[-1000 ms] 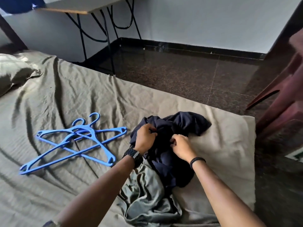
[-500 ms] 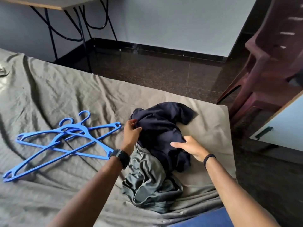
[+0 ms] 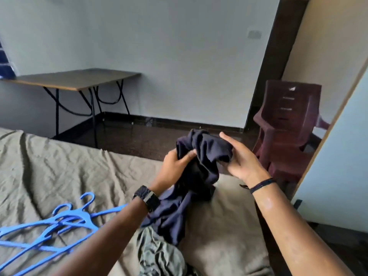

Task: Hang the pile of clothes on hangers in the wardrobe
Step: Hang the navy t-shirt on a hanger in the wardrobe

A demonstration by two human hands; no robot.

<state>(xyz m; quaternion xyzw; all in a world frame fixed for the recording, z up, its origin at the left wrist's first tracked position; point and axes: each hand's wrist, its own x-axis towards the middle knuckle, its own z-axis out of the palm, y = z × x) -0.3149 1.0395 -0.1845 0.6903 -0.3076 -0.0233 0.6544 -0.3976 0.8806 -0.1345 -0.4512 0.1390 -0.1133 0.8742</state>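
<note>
A dark navy garment [image 3: 201, 166] is bunched up and lifted above the bed, its lower part trailing down onto the sheet. My left hand [image 3: 175, 168] grips its left side, thumb curled into the cloth. My right hand [image 3: 239, 160] holds the right side of the bunch between thumb and fingers. A grey-green garment [image 3: 159, 253] lies crumpled on the bed below. Several blue plastic hangers [image 3: 59, 226] lie in a heap at the lower left of the bed.
The bed carries a wrinkled olive sheet [image 3: 69, 172]. A folding table [image 3: 79, 78] stands by the far wall. Stacked maroon plastic chairs [image 3: 286, 124] sit at the right. A pale door panel [image 3: 342, 156] fills the right edge, beside dark floor.
Both hands have lifted the navy garment off the bed and gathered it into a bunch. The view has tilted upward, showing more of the room.
</note>
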